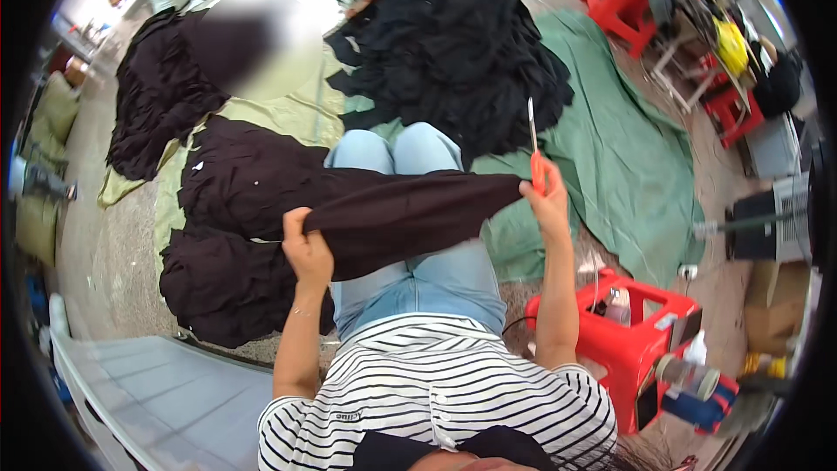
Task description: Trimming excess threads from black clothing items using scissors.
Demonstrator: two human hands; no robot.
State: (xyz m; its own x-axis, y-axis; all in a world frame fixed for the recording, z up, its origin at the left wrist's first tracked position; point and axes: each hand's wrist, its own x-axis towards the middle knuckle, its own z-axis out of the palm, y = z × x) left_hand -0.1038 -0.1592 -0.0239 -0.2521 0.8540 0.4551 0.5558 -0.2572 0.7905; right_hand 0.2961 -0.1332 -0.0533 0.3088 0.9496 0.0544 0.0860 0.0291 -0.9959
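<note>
- Head view, clock read from picture centre: dark cloth (410, 220), brown-black, at centre, stretched sideways above the lap in pale-blue jeans (373, 301).
- Left hand (308, 250), between 8 and 9 o'clock: fingers clamped on the cloth's left part.
- Right hand (548, 203), 3 o'clock: well apart from the left; grips an orange-handled tool (539, 171), slim blade pointing to 12, and pinches the cloth's narrow right end.
- Brown-black heap (248, 176), 9 o'clock: just beside the stretched cloth. Lower heap (222, 283), 8 o'clock: below it.
- Black fabric pile (453, 44), 12 o'clock: beyond the knees.
- Green sheet (615, 148), 2 o'clock: on the floor.
- Red stool (602, 346), 4 o'clock: near the right forearm.
</note>
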